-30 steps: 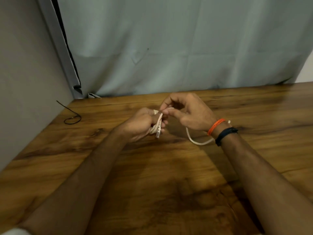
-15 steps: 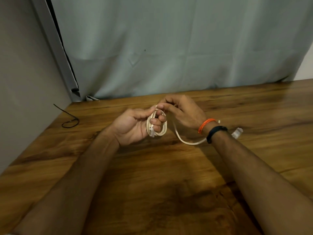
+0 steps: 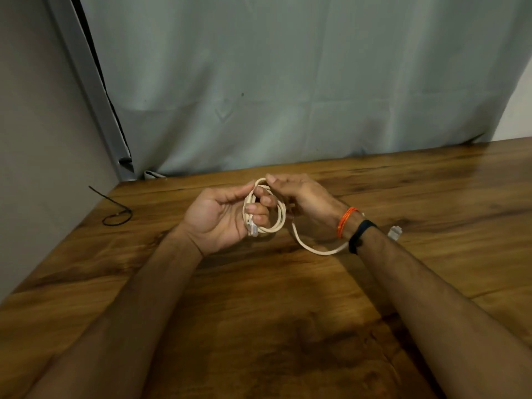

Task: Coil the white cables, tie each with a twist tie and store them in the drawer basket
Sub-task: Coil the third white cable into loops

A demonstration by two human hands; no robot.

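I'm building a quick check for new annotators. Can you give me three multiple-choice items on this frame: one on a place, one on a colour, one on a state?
1. Where does the black twist tie lie?
A. far left of the table
B. in the left hand
C. on the right wrist

2. What colour is the cable?
A. black
B. white
C. blue

3. How far is the coiling?
A. not begun
B. finished and tied
C. partly done, tail loose

Answers: 1 A, it rests by the wall. 2 B, plainly pale. 3 C, the left hand holds loops while the right hand feeds more, and the end plug lies on the table.
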